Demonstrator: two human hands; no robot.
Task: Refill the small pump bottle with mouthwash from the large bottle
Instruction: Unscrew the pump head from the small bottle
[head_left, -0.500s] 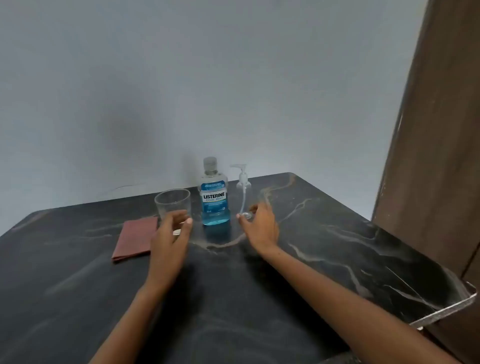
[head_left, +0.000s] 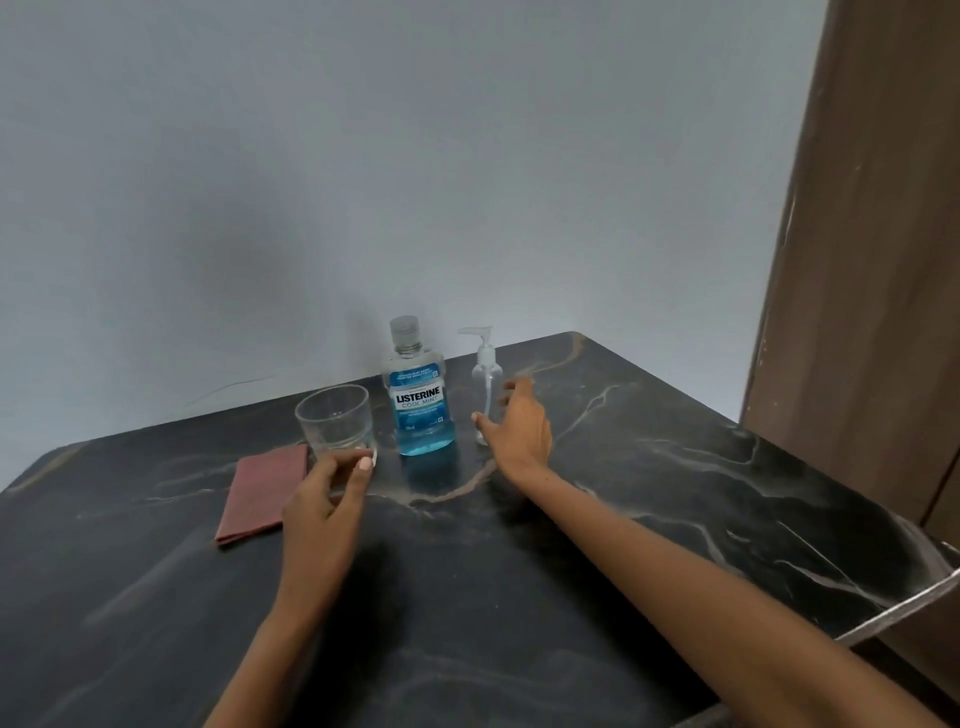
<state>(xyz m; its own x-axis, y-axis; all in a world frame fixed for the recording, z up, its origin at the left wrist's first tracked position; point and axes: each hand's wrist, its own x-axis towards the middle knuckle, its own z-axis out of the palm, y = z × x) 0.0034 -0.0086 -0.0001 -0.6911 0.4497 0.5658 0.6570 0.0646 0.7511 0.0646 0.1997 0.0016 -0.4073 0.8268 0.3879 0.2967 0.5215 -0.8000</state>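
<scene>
The large mouthwash bottle (head_left: 418, 395), clear with blue liquid, a blue label and its cap on, stands upright near the back of the dark marble table (head_left: 675, 493). Right of it stands the small clear pump bottle (head_left: 487, 374), empty-looking, white pump on top. My right hand (head_left: 519, 426) is beside the pump bottle's lower part, fingers spread around it, not clearly closed. My left hand (head_left: 332, 499) sits just in front of an empty clear cup (head_left: 336, 421), fingertips at its base, fingers apart.
A folded reddish cloth (head_left: 262, 491) lies left of my left hand. A grey wall runs behind the table. A brown wooden door or panel (head_left: 872, 260) rises at the right, past the table's right edge (head_left: 904, 608).
My right hand has reached a little farther back, closer around the pump bottle. My left hand stays near the cup's base. The bottles and cup have not moved.
</scene>
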